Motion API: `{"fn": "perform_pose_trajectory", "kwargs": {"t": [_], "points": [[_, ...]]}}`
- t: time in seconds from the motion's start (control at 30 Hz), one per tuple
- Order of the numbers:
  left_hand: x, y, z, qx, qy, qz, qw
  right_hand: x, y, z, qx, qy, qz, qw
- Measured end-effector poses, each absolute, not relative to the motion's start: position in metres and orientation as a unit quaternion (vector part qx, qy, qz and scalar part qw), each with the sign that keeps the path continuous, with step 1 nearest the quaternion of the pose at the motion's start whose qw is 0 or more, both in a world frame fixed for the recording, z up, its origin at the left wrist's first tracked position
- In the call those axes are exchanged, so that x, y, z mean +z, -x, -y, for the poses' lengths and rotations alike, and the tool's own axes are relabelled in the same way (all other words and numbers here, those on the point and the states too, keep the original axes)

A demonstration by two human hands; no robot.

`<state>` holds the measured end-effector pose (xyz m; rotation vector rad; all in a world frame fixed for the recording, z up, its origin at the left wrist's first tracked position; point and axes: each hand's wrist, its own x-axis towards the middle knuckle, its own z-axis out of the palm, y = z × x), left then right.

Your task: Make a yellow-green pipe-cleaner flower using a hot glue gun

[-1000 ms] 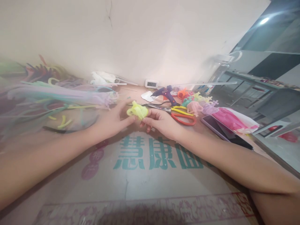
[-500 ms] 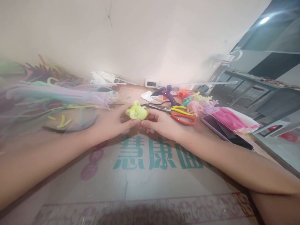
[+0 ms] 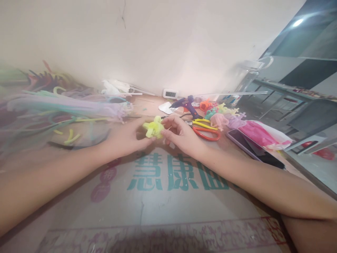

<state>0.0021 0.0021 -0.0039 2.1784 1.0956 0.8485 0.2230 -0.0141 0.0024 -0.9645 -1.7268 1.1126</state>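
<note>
A yellow looped flower shape (image 3: 153, 128), seemingly bent from fuzzy pipe cleaner, is held up between both hands above the table. My left hand (image 3: 134, 135) grips it from the left, thumb along the lower side and fingers curled behind. From the other side my right hand (image 3: 180, 133) pinches its right edge between thumb and forefinger. Just beyond the right hand lie scissors (image 3: 206, 133) with red and yellow handles, their blades partly hidden by that hand. The fingertips behind the flower are hidden.
Bundled pastel pipe cleaners (image 3: 73, 105) lie at left. A purple glue gun (image 3: 187, 105) and small white digital clock (image 3: 170, 93) stand at the back. Several coloured pieces (image 3: 219, 119), a phone (image 3: 255, 149) and a pink-white packet (image 3: 265, 135) lie at right. A clear jug (image 3: 246, 79) stands behind.
The yellow flower has turned, so its loops now face differently. My right hand has lifted slightly, its forefinger moving up to the flower's right edge. The left hand has barely moved.
</note>
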Motion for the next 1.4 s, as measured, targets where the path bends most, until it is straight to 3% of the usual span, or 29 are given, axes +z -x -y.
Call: {"fn": "perform_pose_trajectory", "kwargs": {"t": [1.4], "points": [[-0.012,0.002,-0.013,0.383,-0.759,-0.444,0.284,0.000,-0.224,0.012,0.399,0.373,0.707,0.449]]}}
